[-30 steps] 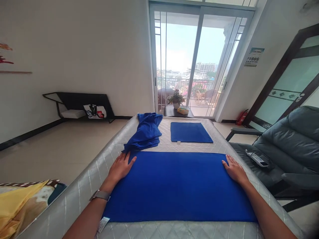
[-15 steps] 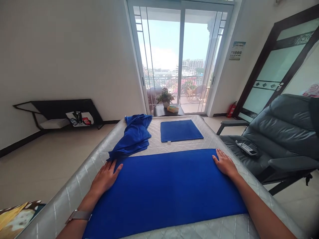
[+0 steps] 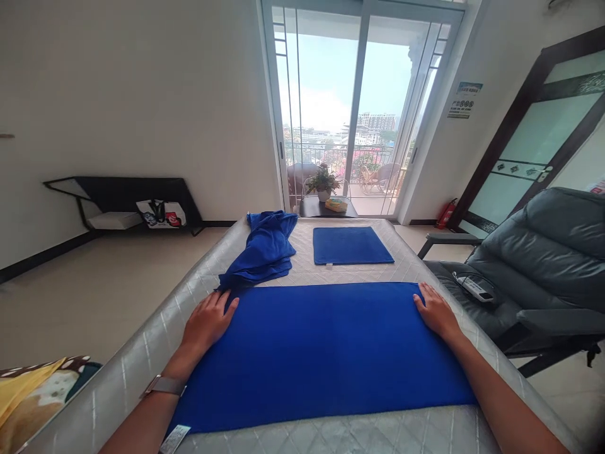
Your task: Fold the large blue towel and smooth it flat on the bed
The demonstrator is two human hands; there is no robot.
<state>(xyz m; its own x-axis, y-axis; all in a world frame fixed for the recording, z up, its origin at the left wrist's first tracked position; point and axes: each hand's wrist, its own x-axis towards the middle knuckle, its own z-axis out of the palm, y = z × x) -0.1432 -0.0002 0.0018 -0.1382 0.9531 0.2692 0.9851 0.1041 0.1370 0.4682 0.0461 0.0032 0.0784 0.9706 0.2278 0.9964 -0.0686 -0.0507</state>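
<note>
A wide blue towel (image 3: pixel 326 353) lies spread flat on the quilted mattress (image 3: pixel 359 432). My left hand (image 3: pixel 208 321) rests on its far left corner, fingers stretched out. At the far right corner, my right hand (image 3: pixel 437 309) lies flat with the thumb apart from the fingers. A white label (image 3: pixel 176 439) sticks out at the towel's near left corner. Just beyond my left hand is a crumpled heap of blue cloth (image 3: pixel 267 246). A smaller blue rectangle of folded cloth (image 3: pixel 352 245) lies flat past the towel's far edge, apart from both hands.
To the right stands a grey reclining chair (image 3: pixel 548 252) with a power strip (image 3: pixel 474 289) on its seat. A small table (image 3: pixel 309 207) with a potted plant (image 3: pixel 323 181) is beyond the mattress. On the left are a black rack (image 3: pixel 118 189) and a patterned blanket (image 3: pixel 45 391).
The view has turned slightly left, so things sit further right. The towel's near edge looks straighter, and its label now shows at the near left corner. Both hands stay at the far corners.
</note>
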